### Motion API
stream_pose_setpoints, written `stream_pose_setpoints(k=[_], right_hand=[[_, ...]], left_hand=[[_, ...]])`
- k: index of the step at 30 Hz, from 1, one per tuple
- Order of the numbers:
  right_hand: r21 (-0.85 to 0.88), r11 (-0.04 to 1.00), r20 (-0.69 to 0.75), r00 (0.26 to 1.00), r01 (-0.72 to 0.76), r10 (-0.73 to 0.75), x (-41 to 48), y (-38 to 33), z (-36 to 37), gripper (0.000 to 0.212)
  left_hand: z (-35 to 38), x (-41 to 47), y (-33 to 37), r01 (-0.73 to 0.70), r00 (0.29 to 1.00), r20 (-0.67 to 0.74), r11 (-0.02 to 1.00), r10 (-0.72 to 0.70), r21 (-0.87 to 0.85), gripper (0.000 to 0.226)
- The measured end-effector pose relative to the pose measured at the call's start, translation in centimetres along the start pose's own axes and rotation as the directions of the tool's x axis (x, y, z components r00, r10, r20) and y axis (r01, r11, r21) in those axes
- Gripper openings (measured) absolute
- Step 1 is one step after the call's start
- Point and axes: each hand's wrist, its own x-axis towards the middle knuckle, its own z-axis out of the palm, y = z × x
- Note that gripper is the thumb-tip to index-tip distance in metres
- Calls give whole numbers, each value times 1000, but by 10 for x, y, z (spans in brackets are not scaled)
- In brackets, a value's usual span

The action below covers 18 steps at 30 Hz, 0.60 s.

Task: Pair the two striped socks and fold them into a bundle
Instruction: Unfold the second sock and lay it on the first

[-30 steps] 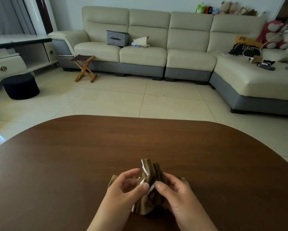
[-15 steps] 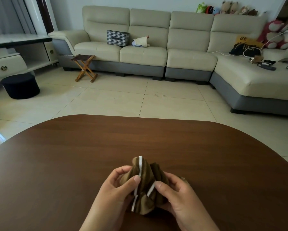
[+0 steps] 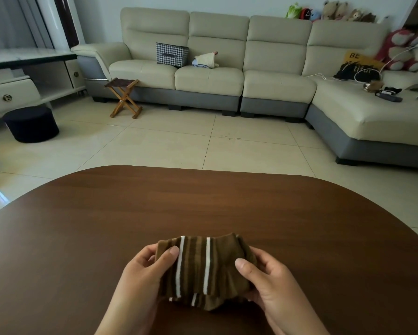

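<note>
The two brown socks with white and tan stripes [image 3: 203, 269] form one bundle at the near edge of the dark wooden table [image 3: 203, 204]. An outer striped layer is stretched wide over the rest, and a bit of striped fabric sticks out underneath. My left hand [image 3: 145, 272] pinches the bundle's left edge, thumb on top. My right hand [image 3: 268, 279] grips its right edge, thumb on the front and fingers behind. Whether the bundle rests on the table or hangs just above it is unclear.
Beyond the table lies a tiled floor [image 3: 203, 146] with a cream corner sofa [image 3: 227, 76] at the back. A small folding stool [image 3: 124, 96] and a dark round pouffe [image 3: 31, 124] stand at the left, by a low white cabinet [image 3: 12, 93].
The socks were bunched upright between my close-set hands. My hands have moved apart and pulled the outer striped layer wide over the bundle.
</note>
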Motion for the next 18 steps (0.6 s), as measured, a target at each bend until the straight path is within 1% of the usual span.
stream_pose_setpoints(k=[2,5,8,14,18], right_hand=[[11,1000,6,1000,18,-18,-2,-1,-1,28],[-2,1000,8,1000,30,-30,-2,-1,-2,43],[-18,999,-22,999,32,-33,1,1,-6,37],[25,999,-76,996,42,-40,3,2,-12,25],[-36,999,-95,995,32,-36,3,3,-13,23]], left_hand=[[-3,2,0,-34,998,-50,996,38,83,21],[-9,5,-3,-49,995,-81,983,64,175,15],[-12,9,-6,-23,995,-85,971,45,240,7],[-16,12,-9,-32,991,-106,913,82,407,14],[-15,10,-9,-57,985,-108,852,132,521,23]])
